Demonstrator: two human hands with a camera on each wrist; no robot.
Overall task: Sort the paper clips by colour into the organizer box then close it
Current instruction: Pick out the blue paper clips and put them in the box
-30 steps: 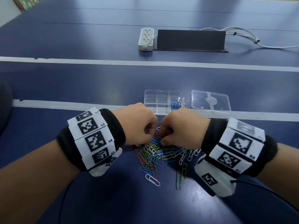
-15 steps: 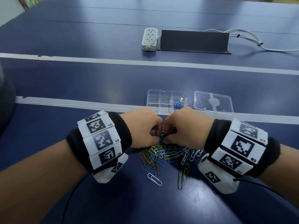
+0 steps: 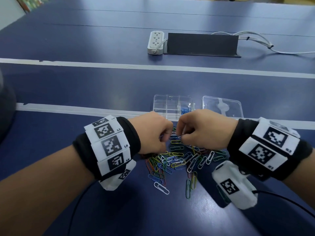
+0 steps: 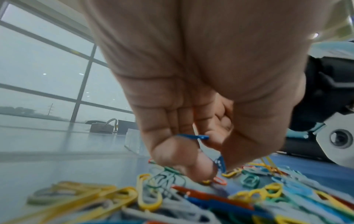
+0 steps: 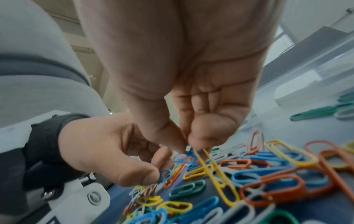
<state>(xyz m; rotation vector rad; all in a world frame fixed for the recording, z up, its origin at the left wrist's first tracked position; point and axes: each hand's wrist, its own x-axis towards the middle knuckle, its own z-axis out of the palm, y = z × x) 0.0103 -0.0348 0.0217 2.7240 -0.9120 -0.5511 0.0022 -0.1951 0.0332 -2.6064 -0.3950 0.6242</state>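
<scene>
Both hands hung knuckles-up, nearly touching. The left hand (image 4: 191, 94) pinched blue paper clips (image 4: 220, 164); the right hand (image 5: 184, 78) fingers (image 5: 203, 136) pinched a yellow paper clip (image 5: 216, 172) above the paper clip pile (image 3: 180, 160) beneath them, the organizer box (image 3: 172, 106) just beyond.

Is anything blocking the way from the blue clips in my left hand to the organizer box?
Nothing visible does. The left hand pinches blue paper clips just short of the organizer box, which stands open; its lid lies apart, to the box's right. The right hand is alongside, not in the path.
</scene>
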